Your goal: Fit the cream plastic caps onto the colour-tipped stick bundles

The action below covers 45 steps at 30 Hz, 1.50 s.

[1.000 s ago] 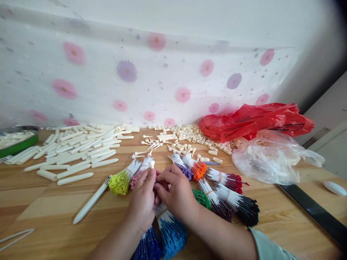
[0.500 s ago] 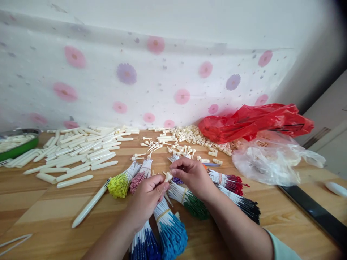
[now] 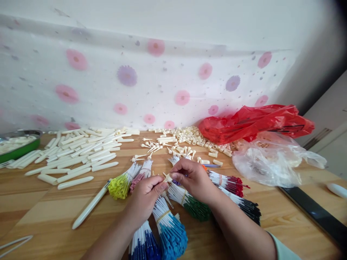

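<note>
My left hand [image 3: 145, 198] is closed and pinches a small cream plastic piece [image 3: 168, 177] between thumb and fingers. My right hand [image 3: 191, 178] is closed too, its fingertips meeting the same piece from the right, with a thin stick that I cannot make out clearly. Both hands hover over a fan of bundled thin refills on the wooden table [image 3: 40, 209]: yellow bundle [image 3: 119, 185], pink bundle [image 3: 141, 175], green bundle [image 3: 193, 206], light blue bundle [image 3: 170, 231], dark blue bundle [image 3: 143, 243], red bundle [image 3: 230, 182], black bundle [image 3: 248, 209].
A pile of cream pen barrels [image 3: 78, 151] lies at the left, one long cream pen [image 3: 90, 206] in front. Small cream parts [image 3: 179, 139] are scattered at the back. A green tray [image 3: 17, 144], a red bag [image 3: 255, 121] and a clear bag [image 3: 271, 159] stand at the sides.
My right hand lifted off the bundles, reached toward the purple and orange ones, then came back to meet my left hand at the small cream piece. The left hand stayed almost still.
</note>
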Tool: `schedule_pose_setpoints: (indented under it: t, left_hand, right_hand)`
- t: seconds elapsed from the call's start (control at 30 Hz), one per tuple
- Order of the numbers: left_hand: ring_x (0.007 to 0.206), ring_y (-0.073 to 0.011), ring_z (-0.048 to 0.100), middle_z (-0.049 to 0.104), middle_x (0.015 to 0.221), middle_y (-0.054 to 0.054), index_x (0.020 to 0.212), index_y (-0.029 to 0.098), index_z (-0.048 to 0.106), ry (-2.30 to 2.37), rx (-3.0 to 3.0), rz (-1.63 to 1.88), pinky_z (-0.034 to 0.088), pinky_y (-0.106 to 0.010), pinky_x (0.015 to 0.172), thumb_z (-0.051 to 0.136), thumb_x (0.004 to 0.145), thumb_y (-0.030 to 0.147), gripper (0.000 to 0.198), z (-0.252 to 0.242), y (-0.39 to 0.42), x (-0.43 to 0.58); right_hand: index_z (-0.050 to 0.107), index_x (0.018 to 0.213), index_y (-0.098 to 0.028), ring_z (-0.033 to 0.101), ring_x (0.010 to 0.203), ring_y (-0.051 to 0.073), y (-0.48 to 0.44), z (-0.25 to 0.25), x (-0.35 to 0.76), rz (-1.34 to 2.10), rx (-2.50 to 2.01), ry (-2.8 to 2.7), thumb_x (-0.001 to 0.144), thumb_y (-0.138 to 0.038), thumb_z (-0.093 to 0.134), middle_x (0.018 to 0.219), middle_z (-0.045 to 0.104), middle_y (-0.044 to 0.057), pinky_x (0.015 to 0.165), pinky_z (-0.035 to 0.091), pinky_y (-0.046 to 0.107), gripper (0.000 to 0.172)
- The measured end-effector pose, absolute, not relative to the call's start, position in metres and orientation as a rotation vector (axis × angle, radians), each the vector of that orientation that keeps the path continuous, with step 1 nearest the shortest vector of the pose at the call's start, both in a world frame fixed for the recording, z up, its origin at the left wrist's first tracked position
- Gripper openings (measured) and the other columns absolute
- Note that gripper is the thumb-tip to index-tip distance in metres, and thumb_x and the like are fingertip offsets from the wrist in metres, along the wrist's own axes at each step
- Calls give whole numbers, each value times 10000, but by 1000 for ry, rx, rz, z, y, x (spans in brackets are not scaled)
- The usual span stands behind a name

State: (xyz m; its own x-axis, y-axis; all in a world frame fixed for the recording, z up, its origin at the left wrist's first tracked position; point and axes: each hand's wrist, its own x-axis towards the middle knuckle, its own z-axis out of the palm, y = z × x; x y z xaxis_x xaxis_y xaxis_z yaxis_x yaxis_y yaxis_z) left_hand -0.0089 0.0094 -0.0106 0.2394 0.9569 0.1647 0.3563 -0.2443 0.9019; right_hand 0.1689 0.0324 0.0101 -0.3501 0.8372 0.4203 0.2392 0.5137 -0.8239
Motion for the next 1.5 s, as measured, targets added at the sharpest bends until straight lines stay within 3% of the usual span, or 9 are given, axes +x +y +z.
schedule_pose_setpoints:
  t: [0.2,0.33,0.63,0.93,1.13,1.33,1.5]
  left_hand:
    - [471,-76,260,286,524,77,633,180,461,1101,1513,938,205,-216,448,500,839,451,343,-17,7,-10]
    - [471,-76,259,292,527,74,622,179,453,1099,1507,932,192,-218,443,497,839,457,355,-17,8,-11]
    - [572,-112,377,364,544,48,553,183,405,1217,1787,945,293,-225,529,466,857,430,396,-12,10,-11]
    - [447,-95,282,298,458,72,635,172,522,1120,1514,825,196,-228,442,467,822,518,397,-11,6,-10]
    - [596,-131,462,482,556,30,583,169,542,1201,1771,862,338,-230,581,495,837,404,349,-8,9,-10]
    - [569,-125,429,464,546,41,603,180,521,1212,1754,886,341,-227,570,458,857,421,356,-9,10,-11]
    - [597,-137,465,494,566,32,599,179,543,1254,1795,843,334,-231,575,472,847,393,335,-8,8,-10]
  right_hand:
    - [572,748,-160,497,609,96,33,6,165,1198,-766,-1645,783,-257,635,673,548,-13,579,404,219,121]
    - [594,751,-159,521,652,113,30,11,165,962,-832,-1772,793,-228,619,699,576,5,612,412,233,84]
    - [571,764,-165,516,696,120,25,19,168,574,-932,-2050,825,-144,547,736,567,12,638,398,223,69]
    - [464,708,-176,470,697,136,20,26,168,415,-1001,-2252,897,-219,449,722,512,22,631,357,238,194]
    - [378,598,-181,406,550,107,22,17,165,381,-1180,-2246,933,-316,378,569,433,-16,550,282,238,361]
    - [473,745,-179,476,645,112,26,14,165,511,-1034,-2127,900,-308,465,720,532,8,585,339,207,202]
    - [390,602,-185,371,516,101,25,12,162,419,-1226,-2124,918,-349,408,557,431,-22,508,261,226,356]
